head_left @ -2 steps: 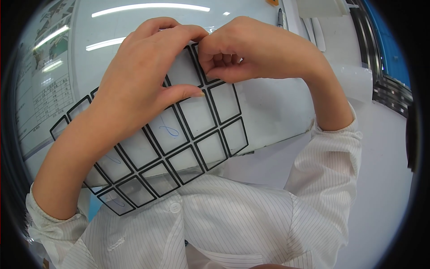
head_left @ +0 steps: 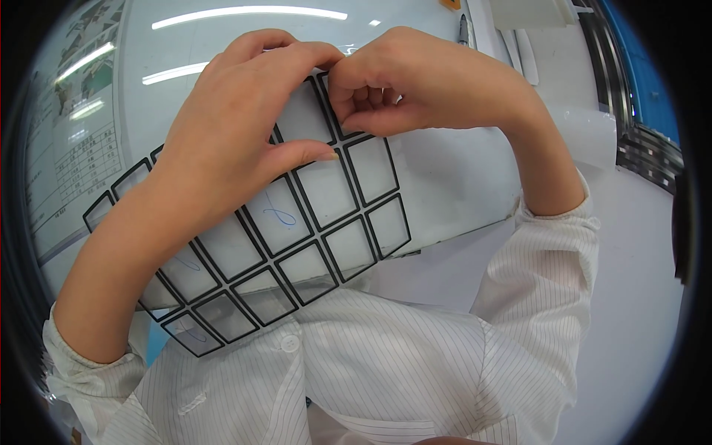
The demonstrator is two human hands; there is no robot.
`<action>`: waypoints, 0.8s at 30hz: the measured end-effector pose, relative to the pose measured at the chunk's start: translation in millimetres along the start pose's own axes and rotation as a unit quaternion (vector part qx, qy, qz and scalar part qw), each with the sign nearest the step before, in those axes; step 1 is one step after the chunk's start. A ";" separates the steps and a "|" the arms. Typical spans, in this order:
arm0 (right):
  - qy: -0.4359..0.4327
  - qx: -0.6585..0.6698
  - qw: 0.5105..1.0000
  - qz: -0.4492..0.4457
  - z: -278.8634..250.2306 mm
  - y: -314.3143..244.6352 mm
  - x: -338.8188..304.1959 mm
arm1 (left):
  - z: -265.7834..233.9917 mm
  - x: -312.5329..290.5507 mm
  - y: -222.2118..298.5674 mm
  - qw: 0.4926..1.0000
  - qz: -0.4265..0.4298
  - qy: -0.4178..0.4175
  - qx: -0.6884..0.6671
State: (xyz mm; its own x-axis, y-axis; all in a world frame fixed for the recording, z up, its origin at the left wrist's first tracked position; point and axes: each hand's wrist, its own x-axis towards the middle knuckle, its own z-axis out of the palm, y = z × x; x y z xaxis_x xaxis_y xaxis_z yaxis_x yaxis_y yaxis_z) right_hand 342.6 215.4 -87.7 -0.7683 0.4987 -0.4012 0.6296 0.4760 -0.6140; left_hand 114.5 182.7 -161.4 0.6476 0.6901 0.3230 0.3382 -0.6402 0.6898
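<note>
A clear sheet (head_left: 326, 194) printed with rows of black rectangular frames lies slanted across the table, its near edge hanging over toward my shirt. Blue pen scribbles show in some of the frames. My left hand (head_left: 230, 126) rests over the sheet's far left part, thumb stretched out across a frame and index finger reaching to my right hand. Closed in a pinch, my right hand (head_left: 393, 85) is at the sheet's far right corner frame. Its fingertips cover that corner, so what lies between them is hidden.
The glossy table top (head_left: 460, 178) reflects ceiling lights. Printed paper (head_left: 85, 148) with a table and pictures lies at the left. A pen (head_left: 463, 30) and an orange object (head_left: 450, 4) are at the far right, near a pale box (head_left: 534, 13). Dark metal framing (head_left: 645, 152) borders the right.
</note>
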 end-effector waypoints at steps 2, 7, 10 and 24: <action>0.008 0.011 1.000 0.000 2.3 1.9 -2.2 | 0.3 -0.7 0.5 1.000 0.002 0.003 0.001; -0.007 0.008 1.000 0.008 -0.7 -1.8 -1.8 | 0.7 -0.2 0.7 1.000 0.003 0.004 0.004; 0.000 0.004 1.000 0.018 -0.1 -2.7 -2.6 | 1.1 0.3 0.5 1.000 0.008 0.009 0.002; 0.313 0.000 0.949 0.016 38.9 12.8 -21.6 | -2.1 13.1 10.6 1.000 -0.008 0.029 -0.003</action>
State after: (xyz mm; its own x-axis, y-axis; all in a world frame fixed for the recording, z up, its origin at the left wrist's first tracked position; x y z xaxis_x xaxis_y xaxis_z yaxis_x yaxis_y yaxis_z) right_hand 362.8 182.5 -113.4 -0.5294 0.8460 0.0637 0.6519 0.4537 -0.6076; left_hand 125.1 185.7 -148.5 0.6009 0.7189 0.3494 0.3437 -0.6271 0.6990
